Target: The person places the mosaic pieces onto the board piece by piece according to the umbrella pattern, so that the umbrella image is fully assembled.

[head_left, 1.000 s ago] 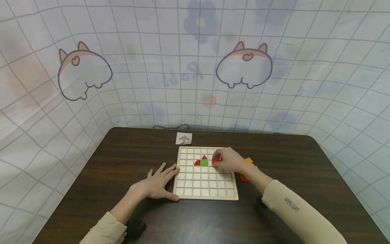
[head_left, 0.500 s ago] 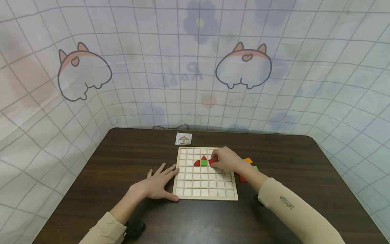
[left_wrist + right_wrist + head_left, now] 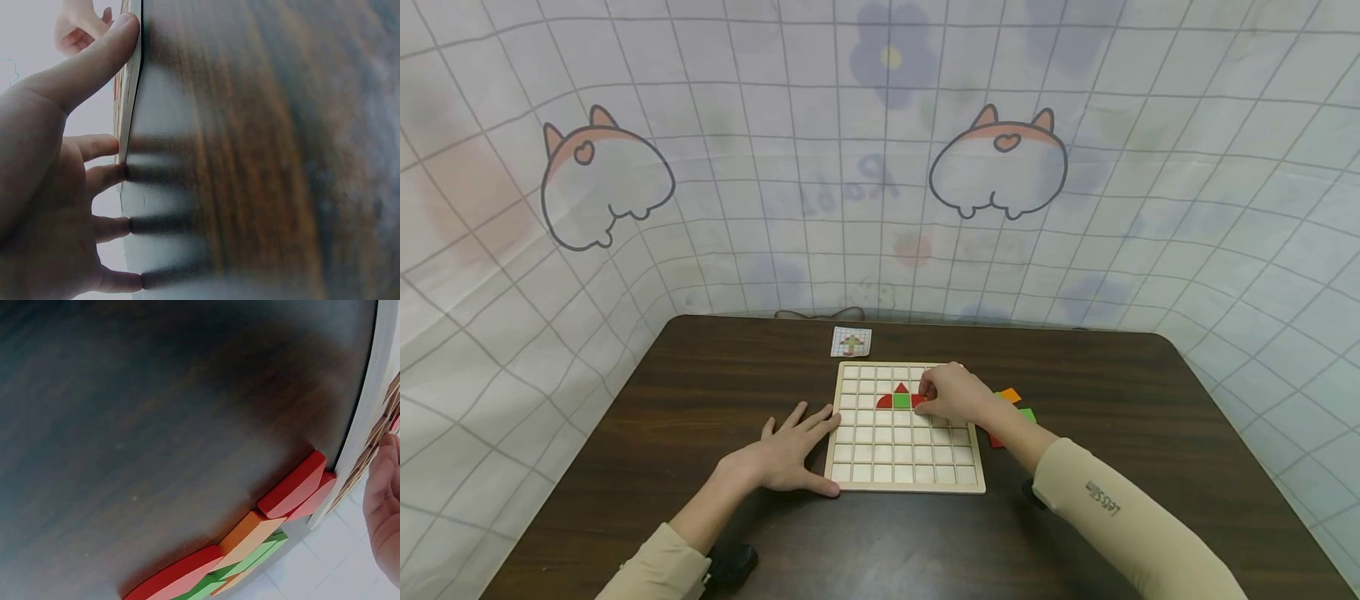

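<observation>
A pale wooden grid board [image 3: 910,487] lies flat on the table. My left hand [image 3: 786,454] is spread out at its left edge, thumb and index finger touching the frame; the left wrist view shows the thumb on the rim. With thumb and fingertips my right hand [image 3: 955,393] pinches a red piece [image 3: 917,401], partly hidden by the fingers, at the cell right of a green square [image 3: 901,401]. Above that square is a red triangle [image 3: 901,387]. A red piece with a curved edge [image 3: 885,402] lies to its left.
Loose red, orange and green blocks [image 3: 290,484] lie on the dark table [image 3: 715,375] beside the board's right edge, partly under my right forearm. Behind the board is a small card [image 3: 852,342] printed with a coloured figure on a grid. A patterned cloth backdrop surrounds the table.
My right hand has moved slightly left with the red piece, which now sits against the green square's right side. The left hand has stayed at the board's edge.
</observation>
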A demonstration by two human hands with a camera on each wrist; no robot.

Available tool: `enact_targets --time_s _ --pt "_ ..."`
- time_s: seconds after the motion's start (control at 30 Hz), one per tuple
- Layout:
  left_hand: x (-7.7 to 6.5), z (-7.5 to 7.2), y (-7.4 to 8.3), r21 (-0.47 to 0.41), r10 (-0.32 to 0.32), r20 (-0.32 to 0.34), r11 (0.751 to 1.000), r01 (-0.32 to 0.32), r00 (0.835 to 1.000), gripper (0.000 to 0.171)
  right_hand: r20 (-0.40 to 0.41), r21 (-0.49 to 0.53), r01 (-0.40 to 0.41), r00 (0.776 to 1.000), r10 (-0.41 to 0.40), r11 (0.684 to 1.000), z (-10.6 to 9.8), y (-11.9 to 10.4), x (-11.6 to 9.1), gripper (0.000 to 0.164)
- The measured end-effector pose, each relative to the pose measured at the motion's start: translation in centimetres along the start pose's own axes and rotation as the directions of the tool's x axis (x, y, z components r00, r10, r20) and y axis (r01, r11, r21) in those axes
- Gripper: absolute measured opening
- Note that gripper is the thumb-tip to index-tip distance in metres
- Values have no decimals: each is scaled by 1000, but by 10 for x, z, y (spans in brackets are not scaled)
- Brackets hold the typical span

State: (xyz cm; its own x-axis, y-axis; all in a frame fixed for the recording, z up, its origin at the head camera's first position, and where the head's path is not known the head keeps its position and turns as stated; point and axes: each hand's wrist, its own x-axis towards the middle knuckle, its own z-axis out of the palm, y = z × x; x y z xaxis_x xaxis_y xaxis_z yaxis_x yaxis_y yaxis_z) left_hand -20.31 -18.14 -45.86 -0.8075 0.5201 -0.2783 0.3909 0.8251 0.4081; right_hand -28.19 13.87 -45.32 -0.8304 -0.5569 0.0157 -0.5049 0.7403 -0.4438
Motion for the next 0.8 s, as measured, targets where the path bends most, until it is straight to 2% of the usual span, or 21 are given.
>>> enact_targets --time_s 0.17,0.5,0.8 --pt "0 0 1 2 2 0 1000 -2 1000 109 -1 27 12 1000 -12 1000 0 4 -1 9" --pt "0 1 -1 5 -1 1 1000 1 1000 109 -1 50 4 1000 -4 999 2 9 -1 7" --pt "0 0 0 9 0 1 1000 0 1000 109 -9 157 -3 1000 4 988 -12 20 -15 6"
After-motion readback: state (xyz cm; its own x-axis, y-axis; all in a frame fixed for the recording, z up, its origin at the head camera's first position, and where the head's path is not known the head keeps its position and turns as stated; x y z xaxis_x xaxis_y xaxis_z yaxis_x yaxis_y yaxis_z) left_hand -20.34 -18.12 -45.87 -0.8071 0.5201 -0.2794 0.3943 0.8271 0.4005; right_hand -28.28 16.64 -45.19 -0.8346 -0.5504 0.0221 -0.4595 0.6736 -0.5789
